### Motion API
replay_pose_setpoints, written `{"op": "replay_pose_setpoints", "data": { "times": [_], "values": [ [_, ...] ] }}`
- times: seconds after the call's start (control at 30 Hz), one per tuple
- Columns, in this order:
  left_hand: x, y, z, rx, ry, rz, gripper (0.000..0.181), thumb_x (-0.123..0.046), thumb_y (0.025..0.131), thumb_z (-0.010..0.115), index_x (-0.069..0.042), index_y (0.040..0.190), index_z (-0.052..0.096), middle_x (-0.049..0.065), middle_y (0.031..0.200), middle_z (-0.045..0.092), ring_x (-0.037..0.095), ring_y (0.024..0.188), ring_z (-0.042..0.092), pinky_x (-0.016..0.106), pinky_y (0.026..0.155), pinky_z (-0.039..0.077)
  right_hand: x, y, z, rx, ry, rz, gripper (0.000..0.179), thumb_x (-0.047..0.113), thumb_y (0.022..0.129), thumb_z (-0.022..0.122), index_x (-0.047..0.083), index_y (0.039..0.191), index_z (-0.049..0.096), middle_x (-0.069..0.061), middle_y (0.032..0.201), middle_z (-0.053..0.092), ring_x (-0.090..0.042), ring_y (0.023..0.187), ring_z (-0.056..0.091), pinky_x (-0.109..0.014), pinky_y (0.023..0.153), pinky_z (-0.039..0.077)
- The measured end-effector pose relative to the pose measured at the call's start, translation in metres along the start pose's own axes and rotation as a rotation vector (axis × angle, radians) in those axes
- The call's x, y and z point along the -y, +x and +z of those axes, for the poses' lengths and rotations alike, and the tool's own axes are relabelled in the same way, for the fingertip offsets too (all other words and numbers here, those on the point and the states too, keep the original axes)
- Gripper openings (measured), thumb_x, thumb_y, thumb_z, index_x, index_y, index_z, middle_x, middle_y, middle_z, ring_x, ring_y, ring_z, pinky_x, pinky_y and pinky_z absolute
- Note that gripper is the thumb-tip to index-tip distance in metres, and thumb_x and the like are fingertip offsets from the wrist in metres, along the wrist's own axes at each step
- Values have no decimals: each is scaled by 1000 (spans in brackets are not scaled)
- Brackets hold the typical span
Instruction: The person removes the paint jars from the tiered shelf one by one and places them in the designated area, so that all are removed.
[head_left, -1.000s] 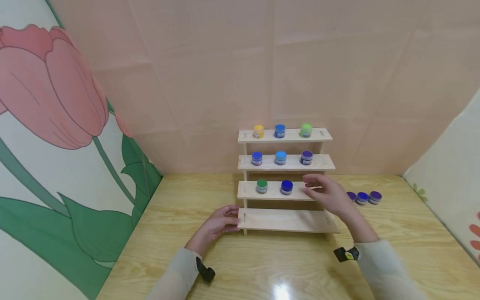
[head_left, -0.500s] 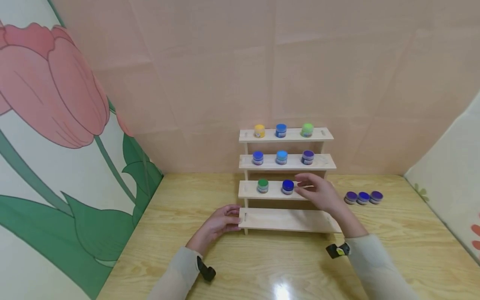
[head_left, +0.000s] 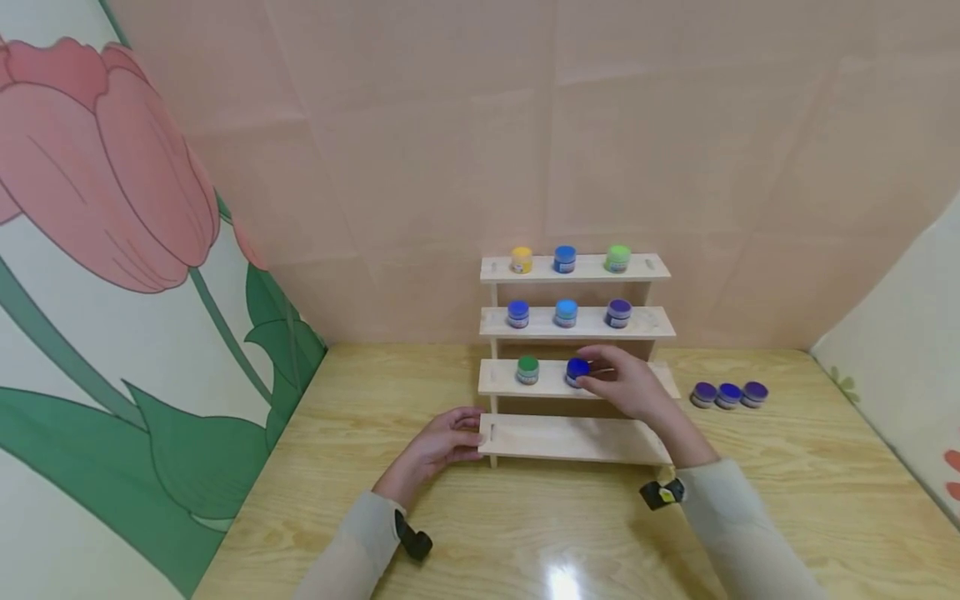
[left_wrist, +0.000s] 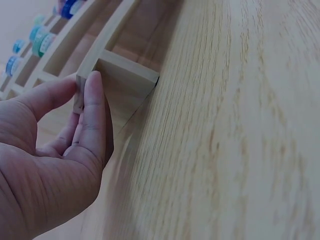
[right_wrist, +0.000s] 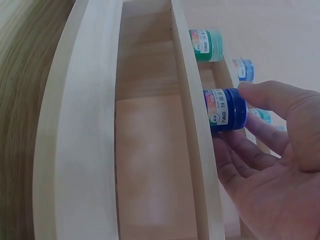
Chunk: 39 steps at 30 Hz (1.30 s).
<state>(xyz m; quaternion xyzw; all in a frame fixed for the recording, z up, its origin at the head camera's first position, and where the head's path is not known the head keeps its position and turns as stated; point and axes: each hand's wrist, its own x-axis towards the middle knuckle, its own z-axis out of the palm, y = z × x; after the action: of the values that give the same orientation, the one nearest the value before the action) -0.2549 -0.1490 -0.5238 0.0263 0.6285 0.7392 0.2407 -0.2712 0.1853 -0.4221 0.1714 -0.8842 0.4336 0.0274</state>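
A four-tiered wooden display rack (head_left: 577, 437) stands on the table. My left hand (head_left: 442, 442) pinches the left end of its lowest tier; in the left wrist view the thumb and fingers (left_wrist: 93, 110) lie on opposite faces of the board. On the second tier from the bottom stands a dark blue paint jar (right_wrist: 222, 110), upright. My right hand (head_left: 626, 385) holds this jar at its lid, thumb on one side and fingers on the other. Left of it, on the same tier, is a green-lidded paint jar (head_left: 528, 370).
Yellow (head_left: 522, 260), blue and light green jars line the top tier. Below them sit a blue jar (head_left: 518, 314), a light blue jar and a purple jar (head_left: 618, 313). Three purple and blue jars (head_left: 729, 396) stand on the table (head_left: 750, 467) right of the rack.
My right hand has moved left along the second tier from the bottom, from beside the dark blue paint jar onto it. The left hand stays on the rack.
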Motion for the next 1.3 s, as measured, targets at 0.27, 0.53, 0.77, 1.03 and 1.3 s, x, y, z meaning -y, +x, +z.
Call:
{"op": "replay_pose_setpoints", "data": {
  "times": [0.27,0.53,0.77,1.03,1.3],
  "values": [
    [0,1,0,-10,-2,-5,56,7,92,65,2,145,48,12,122,56,21,93,65,31,76,62,2,3,4,22,-52,46,41,16,95,72,3,133,60,-22,128,62,-40,116,62,-54,100,53],
    [-2,1,2,-17,-6,-11,55,8,92,65,2,145,48,11,120,56,20,91,65,30,75,62,4,5,7,33,-109,103,45,16,95,73,5,136,58,-23,134,59,-41,118,59,-58,103,49],
    [-2,0,2,-20,-3,-6,56,8,92,64,3,146,47,10,121,57,20,93,65,30,75,62,4,2,7,7,-106,81,43,14,95,72,4,135,60,-24,133,60,-41,116,61,-56,100,52],
    [0,0,1,-15,-6,-1,56,9,92,65,3,145,48,9,119,57,20,94,63,29,73,62,-5,-12,-8,-34,-66,24,44,10,94,73,0,134,59,-26,131,60,-42,115,63,-52,96,56],
    [-1,-1,2,-14,-2,1,56,8,92,65,3,145,47,10,120,56,20,94,64,29,74,62,-13,-29,-30,-17,-72,69,46,15,97,70,2,139,56,-25,133,58,-44,120,59,-55,98,54]
  ]
}}
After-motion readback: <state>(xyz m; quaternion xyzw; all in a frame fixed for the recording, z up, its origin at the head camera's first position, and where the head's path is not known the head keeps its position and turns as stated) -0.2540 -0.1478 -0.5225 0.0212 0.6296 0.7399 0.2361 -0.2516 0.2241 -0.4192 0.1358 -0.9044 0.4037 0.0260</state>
